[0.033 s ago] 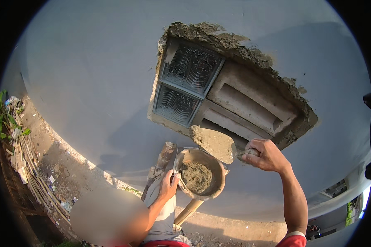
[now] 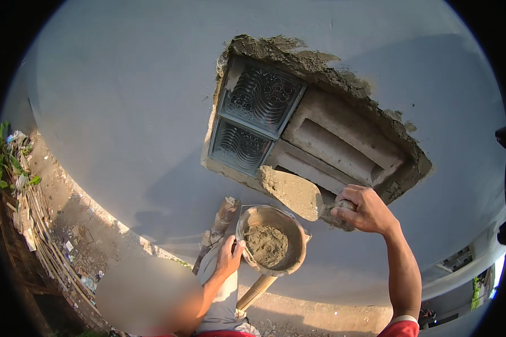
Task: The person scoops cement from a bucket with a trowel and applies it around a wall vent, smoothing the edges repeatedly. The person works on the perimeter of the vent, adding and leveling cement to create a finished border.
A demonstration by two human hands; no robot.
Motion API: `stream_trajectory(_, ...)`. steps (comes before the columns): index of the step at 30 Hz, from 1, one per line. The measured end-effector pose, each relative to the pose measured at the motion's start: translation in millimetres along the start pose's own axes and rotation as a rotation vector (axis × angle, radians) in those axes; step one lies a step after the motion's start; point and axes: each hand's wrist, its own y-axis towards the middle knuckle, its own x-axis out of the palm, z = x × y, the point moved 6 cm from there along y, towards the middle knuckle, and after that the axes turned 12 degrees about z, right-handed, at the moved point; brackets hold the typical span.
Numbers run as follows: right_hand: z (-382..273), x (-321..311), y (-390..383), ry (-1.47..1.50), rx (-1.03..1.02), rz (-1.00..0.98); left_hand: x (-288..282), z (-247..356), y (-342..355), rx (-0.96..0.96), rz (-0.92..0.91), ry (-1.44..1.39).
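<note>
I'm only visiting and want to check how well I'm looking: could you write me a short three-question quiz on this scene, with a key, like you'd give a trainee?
1. True or false: the left hand touches the edge of the round brownish bucket that holds grey-brown mortar.

2. Multiple choice: what does the right hand hold?
A. A long-bristled brush
B. A flat-bladed trowel coated with mortar
C. A wooden hammer

3. Count: how many square, see-through, wavy-patterned glass blocks are set in the smooth grey wall?

Key:
1. True
2. B
3. Two
</note>
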Motion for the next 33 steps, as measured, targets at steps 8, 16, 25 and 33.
stream_trajectory(8, -74.8, -63.9, 59.9, -0.284, -0.073, 0.193, 1.9, -3.1, 5.2, 0.019, 0.034, -0.067)
stream_trajectory(16, -113.4, -72.8, 68.4, 0.180, -0.247, -0.023, 4.9, -10.2, 0.7, -0.103, 0.013, -0.175)
stream_trajectory(25, -58.7, -112.5, 104.8, -0.052, 0.176, 0.420, 3.4, -10.2, 2.9, -0.047, 0.018, -0.096)
stream_trajectory(33, -58.0, -115.4, 98.3, -0.123, 0.097, 0.425, 1.8, 0.9, 1.9, 0.038, 0.067, -0.068)
